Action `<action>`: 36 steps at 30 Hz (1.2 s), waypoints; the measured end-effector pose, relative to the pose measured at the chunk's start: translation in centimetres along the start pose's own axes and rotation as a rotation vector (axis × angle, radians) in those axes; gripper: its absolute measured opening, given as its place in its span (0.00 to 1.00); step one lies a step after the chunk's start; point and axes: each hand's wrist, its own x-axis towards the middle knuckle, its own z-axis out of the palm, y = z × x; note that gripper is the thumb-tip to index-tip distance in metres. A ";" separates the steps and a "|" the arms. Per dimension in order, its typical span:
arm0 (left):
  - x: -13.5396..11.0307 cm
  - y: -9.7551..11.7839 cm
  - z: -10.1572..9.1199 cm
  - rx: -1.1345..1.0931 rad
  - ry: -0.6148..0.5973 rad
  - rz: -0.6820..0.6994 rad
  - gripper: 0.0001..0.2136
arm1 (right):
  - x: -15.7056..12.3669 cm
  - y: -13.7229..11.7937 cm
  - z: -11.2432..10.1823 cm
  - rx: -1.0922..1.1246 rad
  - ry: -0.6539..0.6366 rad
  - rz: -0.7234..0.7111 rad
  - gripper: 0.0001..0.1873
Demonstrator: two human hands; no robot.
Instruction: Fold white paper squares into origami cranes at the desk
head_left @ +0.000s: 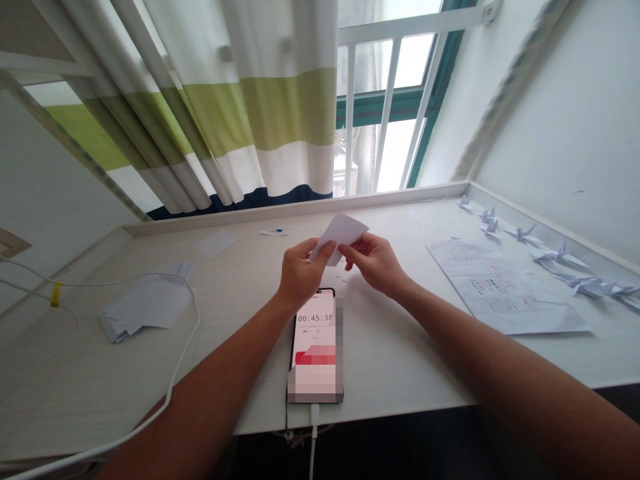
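Observation:
A small folded sheet of white paper (344, 230) is held up over the middle of the desk. My left hand (304, 270) pinches its left side, the thumb lying across the front. At the paper's lower right edge, my right hand (374, 261) is closed with thumb and fingers on it; the fingertips are partly hidden behind. Just below my hands a phone (315, 343) lies face up, its screen showing a running time of 00:45:38. Tiny paper scraps are on the desk between the phone and the paper.
Several folded paper cranes (557, 255) line the right side, beside a written sheet (505, 287). Left, a pile of white paper (147, 303) lies near a white cable (193, 300) that loops past my left forearm. A raised rim (240, 219) borders the desk's back, below a curtain (280, 100).

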 end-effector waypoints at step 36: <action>0.8 0.1 -1.3 0.367 0.031 0.376 0.16 | -0.8 -1.6 -0.7 -0.717 -0.092 -0.348 0.06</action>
